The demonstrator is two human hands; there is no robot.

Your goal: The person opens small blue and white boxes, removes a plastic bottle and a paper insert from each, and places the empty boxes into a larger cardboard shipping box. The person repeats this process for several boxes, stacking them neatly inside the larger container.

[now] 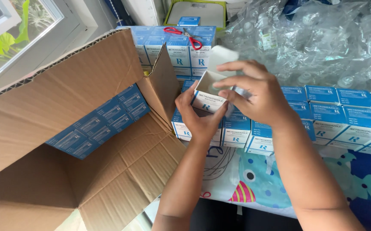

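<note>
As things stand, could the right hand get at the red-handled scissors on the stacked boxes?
Probably yes: the scissors lie uncovered atop the far stack, nothing between them and the right hand, though it is busy at the open small box.

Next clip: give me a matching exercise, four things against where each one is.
Things:
1. scissors
2. open small box
3. cardboard carton
4. clear plastic bags

Places:
A. held between both hands
B. far right, behind the box rows
C. on top of the rear box stack
D. left, lying on its side

Pairs: 1-C, 2-A, 3-D, 4-B
</note>
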